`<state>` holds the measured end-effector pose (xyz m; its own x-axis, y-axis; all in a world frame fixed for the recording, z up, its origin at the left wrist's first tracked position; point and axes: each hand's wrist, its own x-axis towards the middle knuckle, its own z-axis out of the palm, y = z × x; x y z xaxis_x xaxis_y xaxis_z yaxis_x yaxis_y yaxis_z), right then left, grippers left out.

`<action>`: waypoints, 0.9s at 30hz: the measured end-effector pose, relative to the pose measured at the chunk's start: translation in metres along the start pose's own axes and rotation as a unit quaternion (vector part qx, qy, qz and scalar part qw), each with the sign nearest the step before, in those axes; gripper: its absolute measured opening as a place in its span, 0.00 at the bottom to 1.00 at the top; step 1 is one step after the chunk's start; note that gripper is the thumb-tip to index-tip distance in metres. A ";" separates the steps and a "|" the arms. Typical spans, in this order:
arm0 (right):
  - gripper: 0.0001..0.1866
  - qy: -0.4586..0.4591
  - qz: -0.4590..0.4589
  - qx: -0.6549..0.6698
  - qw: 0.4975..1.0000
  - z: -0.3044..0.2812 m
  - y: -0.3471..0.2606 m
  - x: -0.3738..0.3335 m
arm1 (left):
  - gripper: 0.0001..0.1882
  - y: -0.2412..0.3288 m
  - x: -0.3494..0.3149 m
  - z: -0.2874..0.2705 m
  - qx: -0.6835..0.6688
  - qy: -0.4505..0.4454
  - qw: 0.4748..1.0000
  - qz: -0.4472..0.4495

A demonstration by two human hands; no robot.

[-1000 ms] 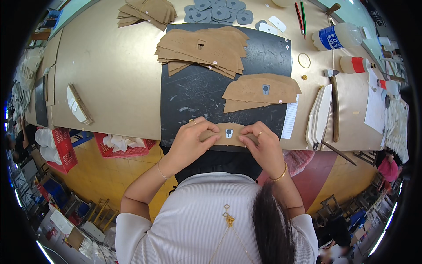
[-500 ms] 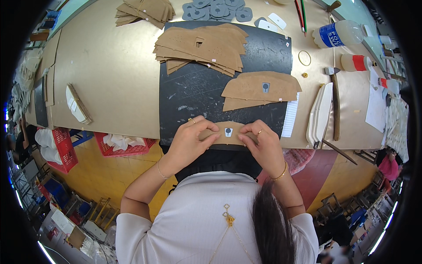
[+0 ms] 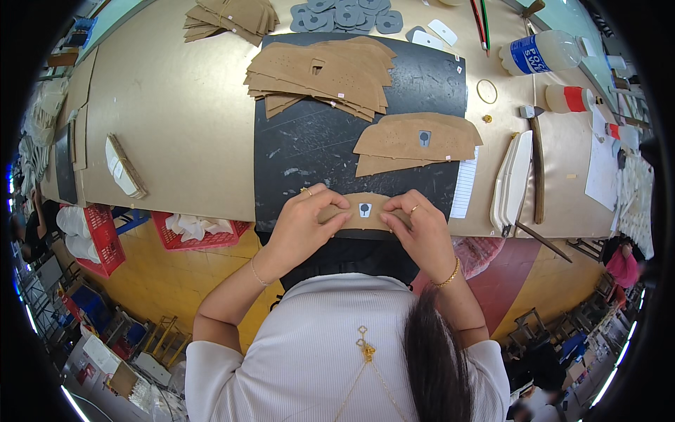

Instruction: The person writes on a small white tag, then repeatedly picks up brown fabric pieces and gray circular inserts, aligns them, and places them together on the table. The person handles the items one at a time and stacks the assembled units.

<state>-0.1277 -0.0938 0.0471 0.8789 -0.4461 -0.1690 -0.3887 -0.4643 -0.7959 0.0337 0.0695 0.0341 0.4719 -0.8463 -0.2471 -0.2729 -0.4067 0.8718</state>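
Observation:
A tan cut piece of leather-like material (image 3: 363,204) with a small grey patch (image 3: 365,209) at its middle lies at the near edge of the black cutting mat (image 3: 316,144). My left hand (image 3: 302,225) pinches its left end and my right hand (image 3: 420,232) pinches its right end, thumbs and fingers pressing on it. Further back on the mat lies a short stack of like tan pieces with a grey patch (image 3: 418,141), and a larger fanned pile (image 3: 323,74) sits at the mat's far left.
Grey patches (image 3: 348,15) and another tan pile (image 3: 228,17) lie at the table's far edge. To the right are a hammer (image 3: 536,165), white curved pieces (image 3: 513,183), a plastic bottle (image 3: 541,50) and a lined paper (image 3: 464,186). Red baskets (image 3: 200,235) hang below the table edge.

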 end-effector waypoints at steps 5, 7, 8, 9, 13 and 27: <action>0.09 -0.011 0.023 0.013 1.000 -0.001 -0.003 0.001 | 0.09 0.000 0.000 0.000 0.006 0.002 1.000 0.002; 0.09 -0.011 0.024 0.011 1.000 0.000 -0.002 0.000 | 0.09 0.000 0.000 0.000 0.009 0.001 1.000 0.001; 0.09 -0.010 0.022 0.010 1.000 0.000 -0.002 0.000 | 0.09 0.000 0.000 0.000 0.009 0.002 1.000 0.000; 0.09 -0.009 0.021 0.009 1.000 0.000 -0.003 0.000 | 0.09 0.000 0.000 0.001 0.009 0.002 1.000 -0.001; 0.08 -0.006 0.018 0.012 1.000 0.001 -0.003 0.001 | 0.09 -0.001 0.000 0.001 0.012 0.006 1.000 0.006; 0.16 -0.005 -0.021 -0.144 0.989 0.012 -0.010 -0.007 | 0.15 0.019 -0.016 0.011 0.319 0.064 0.936 0.138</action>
<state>-0.1264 -0.0769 0.0495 0.8977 -0.4155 -0.1465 -0.4138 -0.6809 -0.6043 0.0119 0.0714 0.0502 0.3946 -0.9181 0.0381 -0.8243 -0.3354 0.4561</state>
